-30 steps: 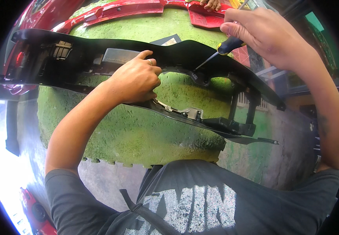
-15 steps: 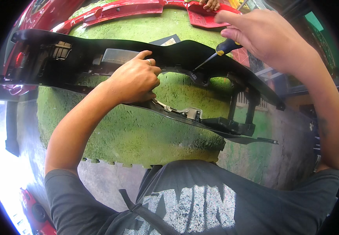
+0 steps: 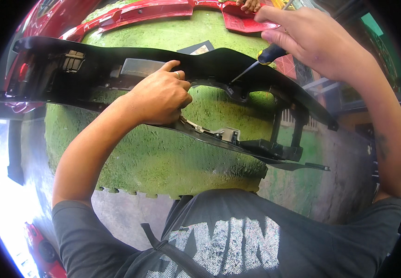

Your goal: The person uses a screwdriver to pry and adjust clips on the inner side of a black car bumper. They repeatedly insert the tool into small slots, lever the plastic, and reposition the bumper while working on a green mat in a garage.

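Note:
A long black plastic car bumper (image 3: pixel 219 62), its inner side facing me, lies across a green foam mat (image 3: pixel 163 153). My left hand (image 3: pixel 163 95) is closed around an inner part of the bumper beside the oval opening, index finger stretched forward. In my right hand (image 3: pixel 309 41) is a screwdriver (image 3: pixel 267 54) with a dark blue and yellow handle. Its shaft slants down to the left, and the tip meets the bumper's rim at the far edge of the opening. A beige clip piece (image 3: pixel 228 134) sits along the opening's near edge.
Beyond the bumper lies a glossy red car panel (image 3: pixel 149 14), with another person's hand (image 3: pixel 249 5) on its right end. A dark flat piece (image 3: pixel 198 47) pokes out behind the bumper. Grey concrete floor (image 3: pixel 121 208) surrounds the mat. A red car (image 3: pixel 45 250) stands at lower left.
My right hand and the screwdriver handle have shifted slightly, while the tip stays near the same spot on the rim. My left hand keeps its hold almost unmoved.

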Demonstrator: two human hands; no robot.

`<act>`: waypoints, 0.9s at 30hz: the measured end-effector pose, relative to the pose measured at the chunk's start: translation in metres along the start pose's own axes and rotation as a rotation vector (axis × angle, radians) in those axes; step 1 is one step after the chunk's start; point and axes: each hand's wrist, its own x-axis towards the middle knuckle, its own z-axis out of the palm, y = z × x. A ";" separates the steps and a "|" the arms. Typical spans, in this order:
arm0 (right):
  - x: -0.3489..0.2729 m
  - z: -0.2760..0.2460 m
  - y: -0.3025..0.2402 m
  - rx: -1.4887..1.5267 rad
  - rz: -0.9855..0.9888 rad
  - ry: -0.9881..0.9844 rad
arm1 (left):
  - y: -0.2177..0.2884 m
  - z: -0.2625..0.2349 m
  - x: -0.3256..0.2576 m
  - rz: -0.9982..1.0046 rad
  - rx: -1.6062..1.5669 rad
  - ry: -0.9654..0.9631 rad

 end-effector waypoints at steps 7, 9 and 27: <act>-0.027 0.018 -0.035 0.141 -0.188 0.436 | 0.001 0.010 -0.008 0.012 0.061 0.015; -0.018 0.009 -0.036 0.131 -0.104 0.306 | 0.003 0.010 -0.011 0.008 0.074 0.035; -0.027 -0.017 0.001 -0.152 -0.102 -0.033 | 0.001 0.000 0.011 0.051 0.010 -0.016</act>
